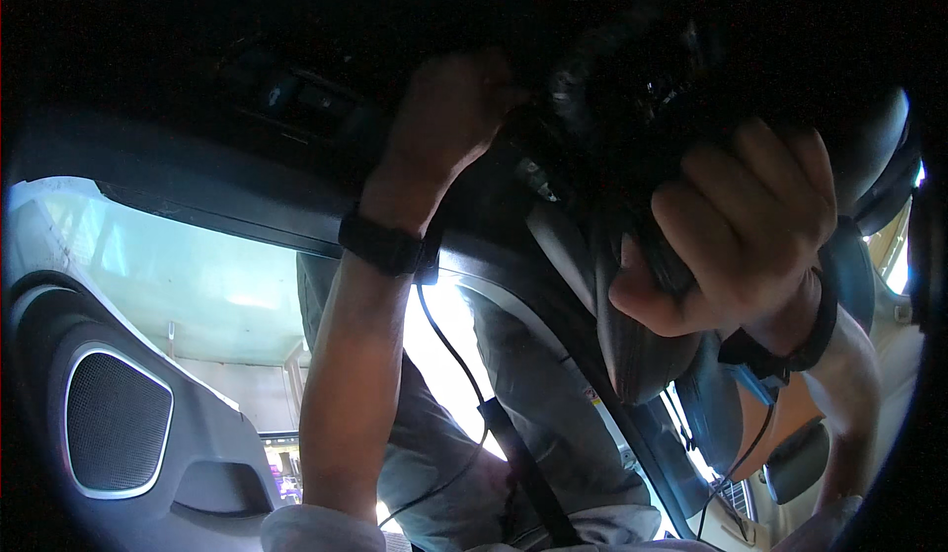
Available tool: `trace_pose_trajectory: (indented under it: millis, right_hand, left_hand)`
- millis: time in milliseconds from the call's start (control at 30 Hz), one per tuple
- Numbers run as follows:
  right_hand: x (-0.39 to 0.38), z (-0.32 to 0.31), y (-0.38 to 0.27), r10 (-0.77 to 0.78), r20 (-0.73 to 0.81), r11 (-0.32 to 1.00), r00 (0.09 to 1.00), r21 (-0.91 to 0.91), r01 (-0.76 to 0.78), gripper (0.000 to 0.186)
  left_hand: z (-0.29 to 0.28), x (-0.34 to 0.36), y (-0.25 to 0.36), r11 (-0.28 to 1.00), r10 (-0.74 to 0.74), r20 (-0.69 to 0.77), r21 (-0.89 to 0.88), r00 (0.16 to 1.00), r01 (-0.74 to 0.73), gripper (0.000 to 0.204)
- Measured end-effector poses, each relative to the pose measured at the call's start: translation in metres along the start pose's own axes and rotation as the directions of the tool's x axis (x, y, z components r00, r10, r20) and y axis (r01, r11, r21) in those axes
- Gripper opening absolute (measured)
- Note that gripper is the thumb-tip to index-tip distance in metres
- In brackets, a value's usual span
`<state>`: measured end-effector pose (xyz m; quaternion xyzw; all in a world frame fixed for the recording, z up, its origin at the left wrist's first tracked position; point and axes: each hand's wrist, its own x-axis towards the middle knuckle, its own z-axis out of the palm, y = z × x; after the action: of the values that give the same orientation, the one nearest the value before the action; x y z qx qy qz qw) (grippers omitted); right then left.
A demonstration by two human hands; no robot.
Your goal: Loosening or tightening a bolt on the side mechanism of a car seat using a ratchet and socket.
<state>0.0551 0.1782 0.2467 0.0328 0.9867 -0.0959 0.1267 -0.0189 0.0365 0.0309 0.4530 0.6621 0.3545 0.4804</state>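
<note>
My left hand [444, 113] reaches up into the dark underside of what looks like a car dashboard. Its fingers are curled, with their tips lost in shadow beside a bundle of wiring [571, 88]. To the right, my right hand [746, 231] is closed, with its thumb bent in toward the fingers. A dark rounded part lies behind the thumb, and what the fingers grip, if anything, is hidden. Both wrists wear dark bands, the left band [380, 244] having a thin black cable [449, 343] hanging from it.
An open car door with a speaker grille [118, 424] is at the lower left. A dark trim panel [217, 182] runs above it. My legs [533, 384] are below, and a dark padded, rounded part [637, 359] sits under my right hand. A pale pillar edge curves between the legs and the dashboard.
</note>
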Motion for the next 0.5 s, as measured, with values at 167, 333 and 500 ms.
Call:
trace_pose_trajectory:
  millis: [167, 333, 500]
  right_hand:
    - [0.003, 0.005, 0.0, -0.004, -0.027, 1.0, 1.0, 0.007, 0.004, 0.028]
    - [0.004, 0.007, -0.003, -0.022, -0.054, 1.0, 0.998, -0.016, 0.021, 0.027]
    - [0.009, 0.01, 0.008, -0.206, -0.131, 0.978, 0.97, -0.07, 0.198, 0.027]
  left_hand:
    - [-0.004, -0.003, -0.008, 0.995, 0.097, -0.037, -0.011, 0.995, -0.097, 0.016]
    - [-0.004, -0.001, -0.004, 0.978, -0.032, -0.036, -0.207, 0.999, 0.023, 0.017]
    - [-0.01, 0.006, 0.002, 0.991, -0.133, 0.081, 0.042, 0.988, 0.129, 0.018]
